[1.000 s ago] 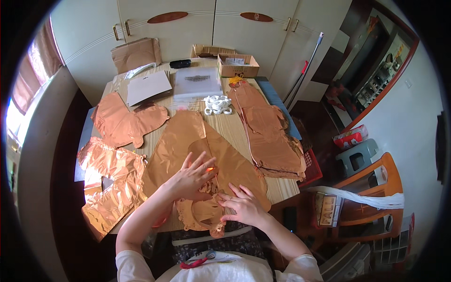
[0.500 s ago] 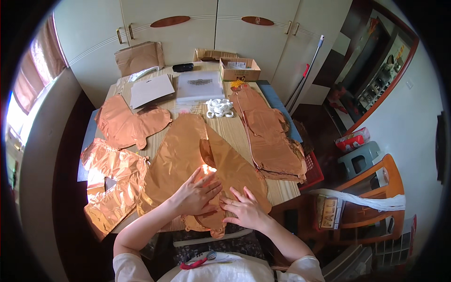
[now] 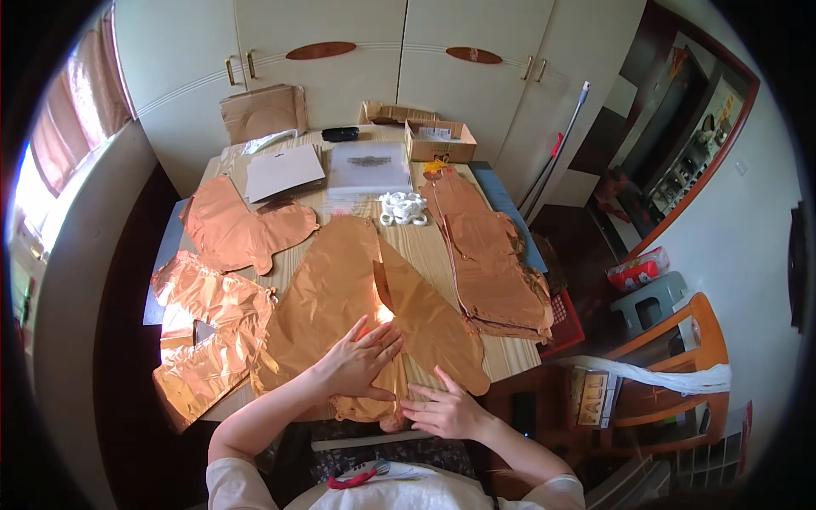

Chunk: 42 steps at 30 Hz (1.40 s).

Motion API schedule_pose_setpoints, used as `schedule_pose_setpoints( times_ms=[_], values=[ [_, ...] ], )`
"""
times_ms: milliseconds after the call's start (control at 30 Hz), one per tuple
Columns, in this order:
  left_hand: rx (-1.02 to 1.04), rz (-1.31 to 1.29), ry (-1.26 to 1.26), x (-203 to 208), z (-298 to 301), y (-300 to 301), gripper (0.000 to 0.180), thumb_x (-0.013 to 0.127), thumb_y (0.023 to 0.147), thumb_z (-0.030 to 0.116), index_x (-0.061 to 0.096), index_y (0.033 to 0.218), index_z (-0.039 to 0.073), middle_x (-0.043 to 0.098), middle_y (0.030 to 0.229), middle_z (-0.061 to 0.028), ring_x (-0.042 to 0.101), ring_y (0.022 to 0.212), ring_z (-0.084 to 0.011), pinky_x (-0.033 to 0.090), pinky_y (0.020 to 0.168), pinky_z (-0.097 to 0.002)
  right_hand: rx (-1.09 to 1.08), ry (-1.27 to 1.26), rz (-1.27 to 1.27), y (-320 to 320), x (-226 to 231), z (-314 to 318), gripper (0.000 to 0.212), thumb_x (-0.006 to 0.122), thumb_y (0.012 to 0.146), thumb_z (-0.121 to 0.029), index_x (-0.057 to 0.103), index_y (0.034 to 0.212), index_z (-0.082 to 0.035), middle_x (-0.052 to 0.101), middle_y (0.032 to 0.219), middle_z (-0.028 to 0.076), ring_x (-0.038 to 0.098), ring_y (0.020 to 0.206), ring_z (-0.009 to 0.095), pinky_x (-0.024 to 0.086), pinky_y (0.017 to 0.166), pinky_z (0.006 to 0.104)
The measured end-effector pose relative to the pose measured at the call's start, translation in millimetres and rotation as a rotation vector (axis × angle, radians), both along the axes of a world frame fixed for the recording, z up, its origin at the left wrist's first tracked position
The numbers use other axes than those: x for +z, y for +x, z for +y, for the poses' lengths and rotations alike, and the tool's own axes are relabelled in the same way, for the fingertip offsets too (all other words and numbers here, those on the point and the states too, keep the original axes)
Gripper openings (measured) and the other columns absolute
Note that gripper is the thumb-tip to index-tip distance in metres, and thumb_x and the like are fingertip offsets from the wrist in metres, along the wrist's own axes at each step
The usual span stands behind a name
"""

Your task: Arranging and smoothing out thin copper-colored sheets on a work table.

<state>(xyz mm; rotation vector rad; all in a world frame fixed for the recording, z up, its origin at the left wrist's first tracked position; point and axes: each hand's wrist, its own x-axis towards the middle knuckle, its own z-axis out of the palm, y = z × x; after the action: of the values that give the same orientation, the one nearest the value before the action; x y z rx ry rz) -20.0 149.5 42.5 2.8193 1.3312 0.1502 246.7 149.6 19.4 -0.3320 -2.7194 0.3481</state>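
A large copper-coloured foil balloon (image 3: 327, 263), uninflated and flat, covers the near middle of the table with a fold running down its centre. My left hand (image 3: 359, 364) lies on its lower part, palm down and fingers spread. Just right of it, my right hand (image 3: 448, 410) rests by the balloon's near edge, its fingers stretched and slightly bent. Neither hand visibly grips anything. More flat copper foil balloons lie around: one at the upper left (image 3: 242, 225), a shiny crinkled one (image 3: 212, 297) at the near left, and a stack (image 3: 489, 255) on the right.
Toward the back of the wooden table (image 3: 429, 255) are white ribbon rolls (image 3: 402, 208), clear plastic sheets (image 3: 370, 170), grey-white cards (image 3: 285, 172), a black tray (image 3: 340, 134) and a cardboard box (image 3: 440, 140). A wooden chair (image 3: 710, 340) holding white strands stands at the right.
My right hand has drawn back toward the near edge and opened a wider gap from the left hand. The left hand stays on the balloon. The whole view has shifted slightly.
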Motion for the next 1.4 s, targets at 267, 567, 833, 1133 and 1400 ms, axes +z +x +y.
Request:
schedule_pose_setpoints(
  times_ms=[267, 567, 833, 1133, 1400],
  values=[
    [0.004, -0.063, -0.032, -11, -1, -3, 0.100, 0.048, 0.081, 0.073, 0.031, 0.146, -0.002, 0.032, 0.152, -0.0163, 0.026, 0.143, -0.0301, 0.015, 0.113, -0.0584, -0.318, -0.055, 0.221, -49, 9, 104, 0.022, 0.058, 0.089, -0.018, 0.066, 0.106, -0.005, 0.068, 0.109, 0.013, 0.063, 0.104, 0.031, 0.045, 0.096, 0.0419],
    [0.009, -0.009, 0.000, -10, 0, 3, 0.096, 0.040, 0.086, 0.072, 0.028, 0.148, 0.000, 0.029, 0.154, -0.0134, 0.026, 0.143, -0.0268, 0.017, 0.113, -0.0586, -0.332, -0.059, -0.163, -85, -28, 152, 0.035, 0.052, 0.091, -0.020, 0.060, 0.121, -0.004, 0.059, 0.128, 0.013, 0.051, 0.124, 0.028, 0.036, 0.107, 0.0431],
    [-0.004, -0.023, 0.054, -8, 0, 6, 0.089, 0.043, 0.088, 0.067, 0.031, 0.147, 0.001, 0.034, 0.151, -0.0150, 0.031, 0.141, -0.0276, 0.024, 0.113, -0.0523, -0.285, -0.067, 0.047, -100, -28, 155, 0.039, 0.055, 0.093, -0.031, 0.062, 0.122, -0.007, 0.056, 0.134, 0.008, 0.048, 0.129, 0.026, 0.035, 0.109, 0.0431],
    [0.462, 0.007, 0.081, 7, -8, -66, 0.081, 0.061, 0.083, 0.055, 0.042, 0.139, 0.000, 0.037, 0.147, -0.0207, 0.032, 0.139, -0.0328, 0.024, 0.114, -0.0490, -0.345, -0.015, 0.084, -105, -43, 166, 0.045, 0.056, 0.092, -0.033, 0.058, 0.125, -0.002, 0.056, 0.133, 0.013, 0.047, 0.129, 0.030, 0.035, 0.108, 0.0436],
    [0.602, -0.092, 0.024, -18, -18, -105, 0.090, 0.058, 0.081, 0.062, 0.037, 0.142, -0.001, 0.036, 0.148, -0.0205, 0.030, 0.139, -0.0351, 0.022, 0.114, -0.0500, -0.395, 0.005, 0.002, -120, -43, 168, 0.050, 0.048, 0.095, -0.036, 0.053, 0.131, -0.002, 0.048, 0.141, 0.013, 0.040, 0.134, 0.029, 0.030, 0.111, 0.0458]
  ],
)
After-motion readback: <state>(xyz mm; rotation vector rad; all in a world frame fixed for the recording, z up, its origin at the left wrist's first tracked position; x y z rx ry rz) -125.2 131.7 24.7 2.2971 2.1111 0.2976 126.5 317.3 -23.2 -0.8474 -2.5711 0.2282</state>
